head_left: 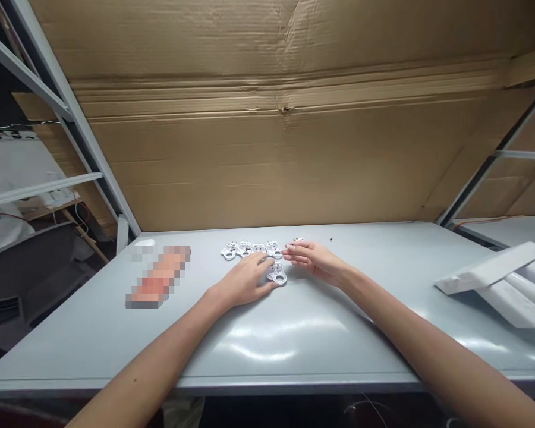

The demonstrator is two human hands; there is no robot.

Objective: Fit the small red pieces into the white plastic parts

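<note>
Small white plastic plates with round holes (248, 249): four lined up in a row at the far side of the grey desk (294, 333). A loose fifth plate (277, 274) lies just in front.
Left hand (245, 279): grip flat and open, touching the fifth plate.
Right hand (315, 260): fingertips at the row's end. A sixth piece (296, 241) peeks from behind them; whether the grip holds it, I cannot tell.

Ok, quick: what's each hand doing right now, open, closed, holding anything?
Left hand: open, palm down, fingers resting on the white parts.
Right hand: fingertips at the end part; whether it grips cannot be told.
</note>
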